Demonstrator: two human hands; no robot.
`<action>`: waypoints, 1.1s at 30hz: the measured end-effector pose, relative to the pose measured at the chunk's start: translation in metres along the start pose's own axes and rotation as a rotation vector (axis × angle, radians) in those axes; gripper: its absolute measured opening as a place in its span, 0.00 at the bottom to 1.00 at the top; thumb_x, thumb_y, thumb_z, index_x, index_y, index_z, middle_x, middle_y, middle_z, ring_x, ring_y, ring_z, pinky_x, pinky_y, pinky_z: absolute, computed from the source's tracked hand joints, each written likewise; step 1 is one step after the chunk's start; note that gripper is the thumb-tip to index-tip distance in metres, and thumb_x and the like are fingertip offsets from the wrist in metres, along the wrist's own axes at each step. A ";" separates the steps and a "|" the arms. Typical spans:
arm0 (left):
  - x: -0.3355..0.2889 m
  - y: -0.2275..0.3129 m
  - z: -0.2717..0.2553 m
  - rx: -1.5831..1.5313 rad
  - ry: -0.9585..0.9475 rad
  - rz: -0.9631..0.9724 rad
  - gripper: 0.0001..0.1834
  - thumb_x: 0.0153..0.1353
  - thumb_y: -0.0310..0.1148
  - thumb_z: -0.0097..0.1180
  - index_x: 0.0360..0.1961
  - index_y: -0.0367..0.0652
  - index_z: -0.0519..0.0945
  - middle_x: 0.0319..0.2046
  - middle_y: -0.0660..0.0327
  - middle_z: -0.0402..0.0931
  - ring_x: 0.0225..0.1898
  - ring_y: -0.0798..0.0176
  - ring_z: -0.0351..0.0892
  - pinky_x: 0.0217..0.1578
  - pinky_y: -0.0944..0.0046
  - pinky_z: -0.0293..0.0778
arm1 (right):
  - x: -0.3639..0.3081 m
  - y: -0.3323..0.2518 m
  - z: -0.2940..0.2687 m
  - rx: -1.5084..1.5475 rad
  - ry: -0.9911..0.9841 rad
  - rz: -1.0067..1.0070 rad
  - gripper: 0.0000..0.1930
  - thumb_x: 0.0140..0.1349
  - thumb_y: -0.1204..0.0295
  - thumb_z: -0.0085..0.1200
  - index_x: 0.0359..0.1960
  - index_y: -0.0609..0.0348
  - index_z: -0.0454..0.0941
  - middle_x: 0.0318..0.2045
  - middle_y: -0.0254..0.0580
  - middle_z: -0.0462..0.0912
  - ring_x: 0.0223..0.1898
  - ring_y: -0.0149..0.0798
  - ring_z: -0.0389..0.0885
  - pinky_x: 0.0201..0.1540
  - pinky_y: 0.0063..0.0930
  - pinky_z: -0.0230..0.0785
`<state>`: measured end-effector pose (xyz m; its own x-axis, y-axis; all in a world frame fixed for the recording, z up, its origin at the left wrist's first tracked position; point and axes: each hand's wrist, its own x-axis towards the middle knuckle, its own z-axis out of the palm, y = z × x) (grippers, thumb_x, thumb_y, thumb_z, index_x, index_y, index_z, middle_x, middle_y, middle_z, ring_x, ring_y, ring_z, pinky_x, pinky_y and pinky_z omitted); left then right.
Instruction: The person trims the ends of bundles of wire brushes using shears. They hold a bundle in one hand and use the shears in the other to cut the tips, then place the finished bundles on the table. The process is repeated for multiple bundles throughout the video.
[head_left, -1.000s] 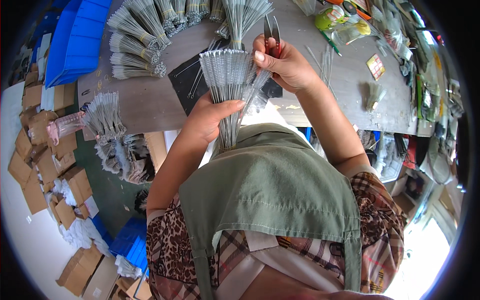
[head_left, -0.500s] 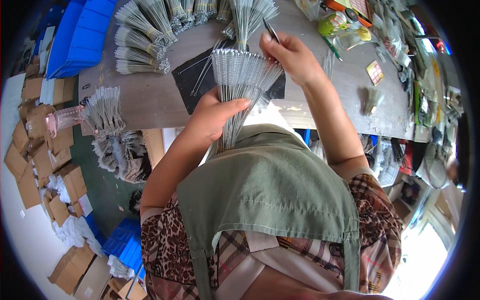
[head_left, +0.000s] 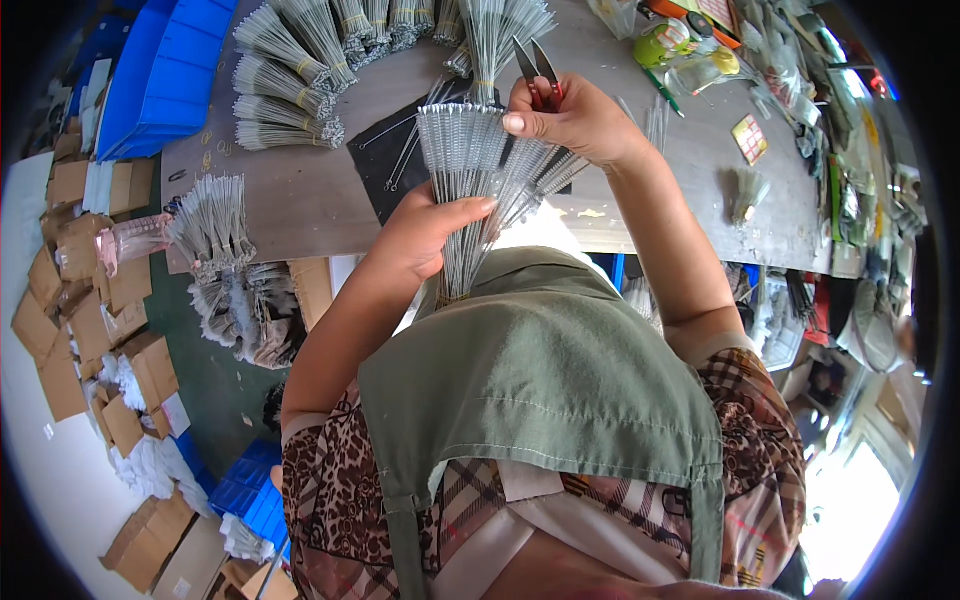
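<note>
My left hand [head_left: 428, 228] is wrapped round a fanned bundle of thin wire brushes [head_left: 462, 145], its thumb lying across the stems. The bristled ends point away from me, and the lower stems run down to my apron. In my right hand [head_left: 585, 125] is a small pair of snips [head_left: 546, 68] with red handles and dark pointed blades, which are spread apart. My right thumb and fingertips are by the right side of the fan, where several brushes lean out to the right. A black mat [head_left: 375, 165] lies beneath, with a few loose wire brushes on it.
Tied wire bundles [head_left: 285, 75] line the back left of the table [head_left: 300, 205]. Another standing bundle [head_left: 485, 50] is just beyond my hands. A blue bin [head_left: 165, 80] and cardboard boxes [head_left: 75, 240] are at left. A green bottle-like item [head_left: 660, 45] and clutter occupy the right.
The snips' blades have spread apart and tilted more upright in my right hand. Several brushes on the fan's right side have splayed further right. My left hand has hardly moved.
</note>
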<state>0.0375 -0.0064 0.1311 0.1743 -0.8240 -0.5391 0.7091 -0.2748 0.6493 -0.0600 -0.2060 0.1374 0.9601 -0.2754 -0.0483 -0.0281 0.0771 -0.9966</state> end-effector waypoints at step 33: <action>-0.009 0.010 0.012 0.120 0.070 0.126 0.12 0.53 0.23 0.57 0.38 0.31 0.73 0.29 0.55 0.76 0.28 0.63 0.77 0.29 0.65 0.74 | -0.028 -0.012 0.002 0.168 -0.007 -0.052 0.13 0.51 0.68 0.63 0.23 0.56 0.69 0.23 0.27 0.70 0.29 0.23 0.69 0.33 0.16 0.60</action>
<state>0.0350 -0.0074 0.1490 0.3066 -0.8204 -0.4827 0.5926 -0.2324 0.7713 -0.0862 -0.1968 0.1505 0.9611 -0.2763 0.0043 0.0682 0.2224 -0.9726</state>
